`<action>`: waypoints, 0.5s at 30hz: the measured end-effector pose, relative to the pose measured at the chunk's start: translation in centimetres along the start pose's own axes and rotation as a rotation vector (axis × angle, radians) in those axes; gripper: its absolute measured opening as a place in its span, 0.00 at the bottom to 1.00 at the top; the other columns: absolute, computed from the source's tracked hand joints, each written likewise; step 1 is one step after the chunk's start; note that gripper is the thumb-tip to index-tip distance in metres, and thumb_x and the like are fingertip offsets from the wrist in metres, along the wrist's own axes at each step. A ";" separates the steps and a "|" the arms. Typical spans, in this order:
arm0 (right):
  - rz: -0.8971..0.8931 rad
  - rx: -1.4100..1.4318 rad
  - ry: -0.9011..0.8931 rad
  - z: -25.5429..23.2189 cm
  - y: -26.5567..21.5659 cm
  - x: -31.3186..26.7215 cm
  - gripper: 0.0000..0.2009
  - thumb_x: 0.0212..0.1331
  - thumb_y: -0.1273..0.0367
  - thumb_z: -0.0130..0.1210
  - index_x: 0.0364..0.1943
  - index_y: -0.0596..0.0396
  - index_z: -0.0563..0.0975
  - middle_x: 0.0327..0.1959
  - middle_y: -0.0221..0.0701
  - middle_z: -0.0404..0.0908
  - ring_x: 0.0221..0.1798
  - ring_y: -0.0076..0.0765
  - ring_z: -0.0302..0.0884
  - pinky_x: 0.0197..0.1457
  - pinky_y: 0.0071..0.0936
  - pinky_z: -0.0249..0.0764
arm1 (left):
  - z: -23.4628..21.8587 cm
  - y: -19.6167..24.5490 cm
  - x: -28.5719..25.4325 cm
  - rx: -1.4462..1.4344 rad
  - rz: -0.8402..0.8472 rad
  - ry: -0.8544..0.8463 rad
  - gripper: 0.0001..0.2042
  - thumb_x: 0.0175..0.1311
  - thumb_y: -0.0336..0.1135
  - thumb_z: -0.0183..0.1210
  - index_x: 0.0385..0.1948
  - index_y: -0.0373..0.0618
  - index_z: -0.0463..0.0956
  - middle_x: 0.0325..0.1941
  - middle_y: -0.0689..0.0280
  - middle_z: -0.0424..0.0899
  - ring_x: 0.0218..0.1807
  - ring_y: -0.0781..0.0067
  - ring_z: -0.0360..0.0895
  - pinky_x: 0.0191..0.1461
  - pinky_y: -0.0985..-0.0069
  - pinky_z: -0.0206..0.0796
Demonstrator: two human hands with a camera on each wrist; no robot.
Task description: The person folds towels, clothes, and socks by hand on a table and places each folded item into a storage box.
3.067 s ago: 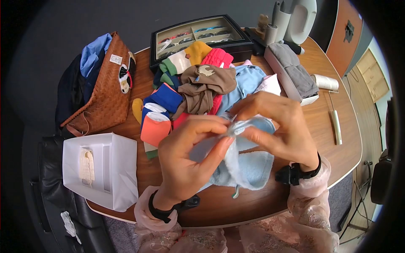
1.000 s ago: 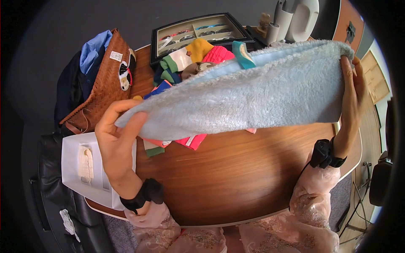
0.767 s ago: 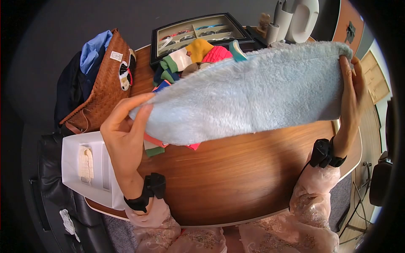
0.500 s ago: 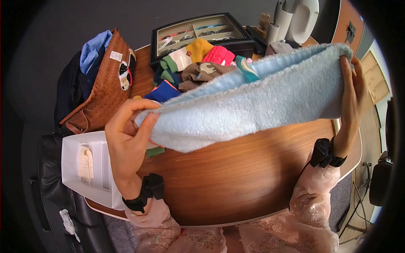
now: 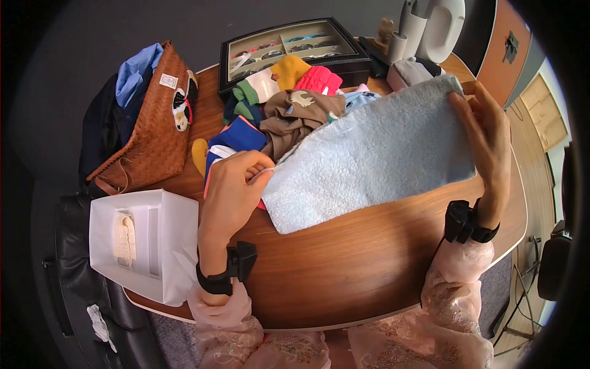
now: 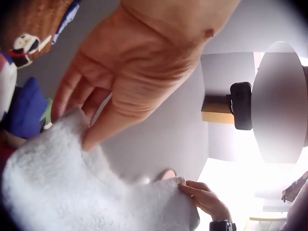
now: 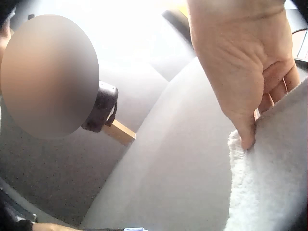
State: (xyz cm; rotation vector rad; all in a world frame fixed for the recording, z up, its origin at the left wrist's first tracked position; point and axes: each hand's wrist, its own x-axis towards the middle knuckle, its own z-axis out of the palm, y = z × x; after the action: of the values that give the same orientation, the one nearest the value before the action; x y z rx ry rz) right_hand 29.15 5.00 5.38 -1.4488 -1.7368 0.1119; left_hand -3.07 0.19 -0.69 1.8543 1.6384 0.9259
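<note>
Your sleeved forearms reach forward, well apart. Your left hand pinches with thumb and bent fingers; your right hand, higher and farther forward, also pinches between thumb and fingers.

I note a pale-edged wood-grain table across the centre; black leather-look upholstery, lower left; grey carpet, lower right; orange panel, upper right. Left wrist view: strong white glare, lower right, detail lost.

The head view looks down on the table — both wrist views (close in) share the fluffy cloth.
</note>
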 end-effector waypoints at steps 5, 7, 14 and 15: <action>-0.009 0.037 0.027 0.2 0.1 0.0 0.11 0.56 0.63 0.57 0.34 0.57 0.75 0.16 0.24 0.66 0.20 0.17 0.60 0.22 0.20 0.55 | 0.8 -1.9 0.1 0.174 0.168 0.046 0.06 0.51 0.25 0.59 0.29 0.32 0.75 0.30 0.54 0.80 0.30 0.64 0.78 0.33 0.75 0.67; -0.005 0.051 0.022 0.1 -0.1 -0.1 0.11 0.56 0.64 0.57 0.34 0.58 0.75 0.16 0.24 0.66 0.20 0.17 0.60 0.22 0.19 0.55 | 0.9 -2.5 0.5 0.184 0.151 0.061 0.06 0.52 0.26 0.58 0.28 0.32 0.74 0.29 0.54 0.80 0.29 0.62 0.78 0.33 0.74 0.66; -0.038 0.302 -0.074 0.0 -0.9 -0.6 0.10 0.58 0.66 0.55 0.35 0.59 0.74 0.18 0.25 0.72 0.21 0.15 0.66 0.25 0.14 0.58 | 0.9 -1.4 0.8 -0.133 0.003 0.134 0.07 0.59 0.29 0.56 0.31 0.35 0.70 0.20 0.62 0.77 0.21 0.79 0.70 0.28 0.80 0.60; -0.050 0.423 -0.057 0.1 -1.1 -0.8 0.10 0.58 0.66 0.55 0.36 0.60 0.75 0.19 0.25 0.74 0.21 0.16 0.68 0.26 0.14 0.60 | 0.8 -1.3 0.8 -0.133 0.003 0.134 0.07 0.59 0.29 0.56 0.31 0.35 0.70 0.20 0.62 0.77 0.21 0.79 0.70 0.28 0.80 0.60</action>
State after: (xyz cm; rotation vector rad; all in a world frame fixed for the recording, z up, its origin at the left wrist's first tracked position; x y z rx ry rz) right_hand 28.21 4.02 5.58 -1.1001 -1.6688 0.4682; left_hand -3.25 1.19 -2.06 1.7385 1.6099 1.1535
